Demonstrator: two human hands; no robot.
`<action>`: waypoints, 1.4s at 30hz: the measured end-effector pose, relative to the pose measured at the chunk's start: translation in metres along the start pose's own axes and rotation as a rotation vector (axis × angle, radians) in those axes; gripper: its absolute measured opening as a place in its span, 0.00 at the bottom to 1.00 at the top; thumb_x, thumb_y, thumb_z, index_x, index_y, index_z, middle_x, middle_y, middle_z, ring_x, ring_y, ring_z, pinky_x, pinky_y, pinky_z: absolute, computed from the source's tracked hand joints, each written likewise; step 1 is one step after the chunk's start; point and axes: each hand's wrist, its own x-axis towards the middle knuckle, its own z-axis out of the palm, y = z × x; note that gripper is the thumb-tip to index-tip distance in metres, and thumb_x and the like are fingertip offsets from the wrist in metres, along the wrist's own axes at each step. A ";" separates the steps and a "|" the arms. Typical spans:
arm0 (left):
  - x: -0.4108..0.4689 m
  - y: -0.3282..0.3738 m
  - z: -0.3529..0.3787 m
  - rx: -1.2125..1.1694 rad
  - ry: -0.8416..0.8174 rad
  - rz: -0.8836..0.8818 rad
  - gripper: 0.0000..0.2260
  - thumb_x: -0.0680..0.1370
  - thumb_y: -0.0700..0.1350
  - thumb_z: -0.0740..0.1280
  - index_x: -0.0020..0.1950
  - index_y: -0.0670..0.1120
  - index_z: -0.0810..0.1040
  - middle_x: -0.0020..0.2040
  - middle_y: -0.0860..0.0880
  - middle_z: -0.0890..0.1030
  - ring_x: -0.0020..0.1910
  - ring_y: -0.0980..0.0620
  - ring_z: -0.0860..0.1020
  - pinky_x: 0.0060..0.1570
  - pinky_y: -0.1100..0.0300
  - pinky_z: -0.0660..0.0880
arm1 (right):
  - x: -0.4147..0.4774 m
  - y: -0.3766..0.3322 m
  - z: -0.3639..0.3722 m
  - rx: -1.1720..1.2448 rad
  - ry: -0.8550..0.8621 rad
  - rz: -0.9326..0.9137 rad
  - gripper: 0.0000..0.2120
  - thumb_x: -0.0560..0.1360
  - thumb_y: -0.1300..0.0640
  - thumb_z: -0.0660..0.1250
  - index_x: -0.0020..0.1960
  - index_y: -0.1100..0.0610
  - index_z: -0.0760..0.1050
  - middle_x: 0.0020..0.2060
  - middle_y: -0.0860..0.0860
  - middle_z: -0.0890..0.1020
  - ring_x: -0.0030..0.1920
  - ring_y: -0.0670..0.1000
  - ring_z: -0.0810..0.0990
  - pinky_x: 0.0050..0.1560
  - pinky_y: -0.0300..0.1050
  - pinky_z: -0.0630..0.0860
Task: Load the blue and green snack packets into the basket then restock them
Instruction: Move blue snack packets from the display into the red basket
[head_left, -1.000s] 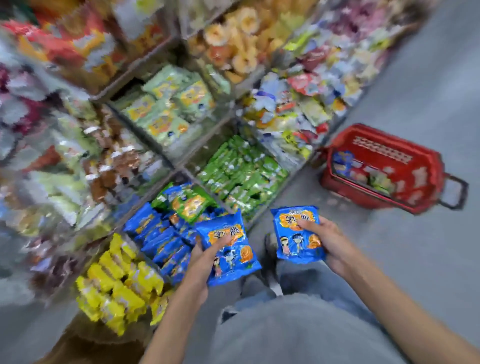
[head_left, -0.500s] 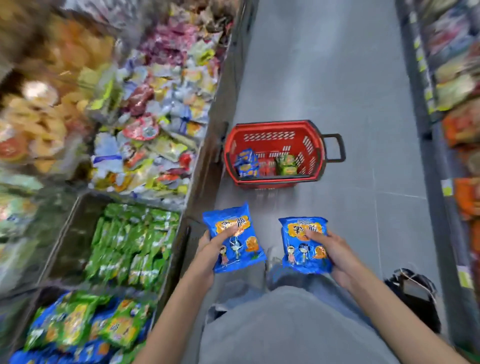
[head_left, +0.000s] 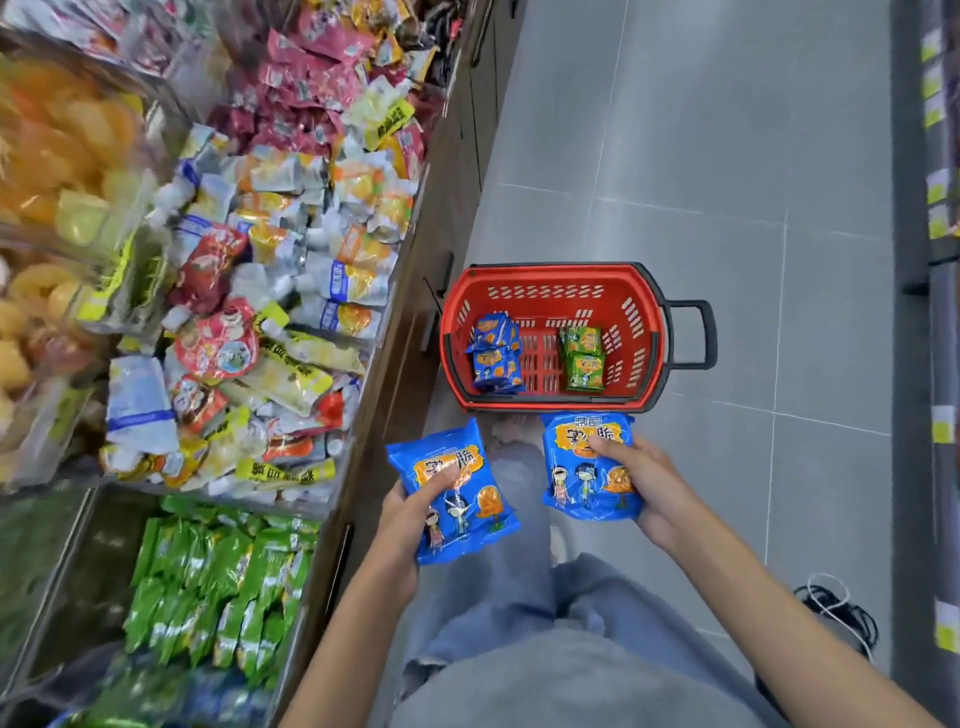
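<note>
At lower centre the left hand (head_left: 410, 514) grips a blue packet (head_left: 475, 522) — the right hand (head_left: 654, 483) grips a second blue packet (head_left: 576, 478) — just below the red basket (head_left: 550, 271).

Left hand (head_left: 415, 512): grips blue packet (head_left: 457, 499), thumb on its face. Right hand (head_left: 649, 488): grips second blue packet (head_left: 582, 473). Red basket (head_left: 644, 332) on grey floor (head_left: 727, 182): blue packets (head_left: 493, 353) at left, green packets (head_left: 584, 356) at right. Shelf bin (head_left: 78, 571): green packs (head_left: 218, 582).
</note>
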 end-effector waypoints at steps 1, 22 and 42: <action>0.015 0.010 0.006 -0.001 0.006 -0.010 0.18 0.69 0.42 0.72 0.57 0.40 0.77 0.41 0.44 0.85 0.35 0.47 0.84 0.30 0.56 0.80 | 0.015 -0.010 0.005 0.002 0.012 0.014 0.09 0.72 0.62 0.69 0.52 0.58 0.76 0.42 0.58 0.84 0.33 0.53 0.84 0.30 0.44 0.80; 0.510 -0.034 0.131 0.162 0.150 -0.074 0.27 0.61 0.47 0.77 0.60 0.47 0.77 0.55 0.43 0.82 0.50 0.40 0.80 0.55 0.37 0.73 | 0.620 0.049 -0.013 -0.704 0.426 -0.001 0.21 0.68 0.57 0.73 0.61 0.57 0.76 0.53 0.56 0.81 0.52 0.54 0.78 0.52 0.44 0.73; 0.548 -0.049 0.114 0.159 0.104 0.050 0.28 0.59 0.49 0.76 0.57 0.47 0.78 0.49 0.49 0.85 0.47 0.48 0.84 0.46 0.53 0.81 | 0.655 0.089 0.005 -1.023 0.216 0.048 0.22 0.77 0.46 0.62 0.60 0.63 0.71 0.60 0.60 0.75 0.60 0.60 0.74 0.55 0.48 0.69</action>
